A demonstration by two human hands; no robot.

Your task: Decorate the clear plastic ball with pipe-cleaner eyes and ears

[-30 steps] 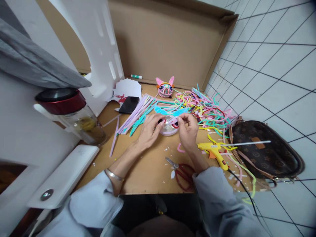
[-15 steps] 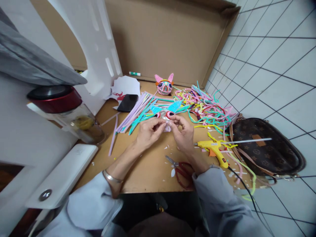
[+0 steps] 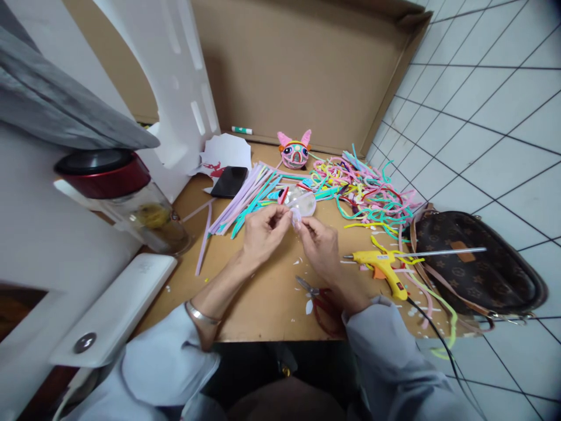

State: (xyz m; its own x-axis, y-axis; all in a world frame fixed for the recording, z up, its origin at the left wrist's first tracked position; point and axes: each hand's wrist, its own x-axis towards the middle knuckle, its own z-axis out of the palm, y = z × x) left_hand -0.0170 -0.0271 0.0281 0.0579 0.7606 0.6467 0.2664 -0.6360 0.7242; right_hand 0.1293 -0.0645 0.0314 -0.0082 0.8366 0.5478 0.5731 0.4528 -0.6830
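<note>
My left hand [image 3: 263, 235] and my right hand [image 3: 321, 244] meet over the middle of the table, fingertips pinched. Between them is a curled lilac pipe cleaner [image 3: 297, 216]. Just beyond the fingertips is a clear plastic ball [image 3: 307, 206] bearing red-rimmed eyes and blue ears, its clear round side turned toward me. Whether any finger also supports the ball is hidden. Scissors with red handles [image 3: 322, 304] lie partly under my right forearm. To the right of that hand rests a yellow glue gun [image 3: 379, 266] with a long glue stick in its back.
Straight pipe cleaners [image 3: 239, 202] lie beside a black phone [image 3: 229, 182]. A finished pink-eared animal head [image 3: 294, 154] stands behind, near a tangled pipe-cleaner heap [image 3: 363, 187]. A brown handbag [image 3: 473, 263] sits right; a glass bottle [image 3: 149, 204] and white power bank [image 3: 118, 310] stand left.
The ball has tipped over, so its eyes and ears face away and its clear side shows. My hands have come slightly nearer to me with the lilac pipe cleaner.
</note>
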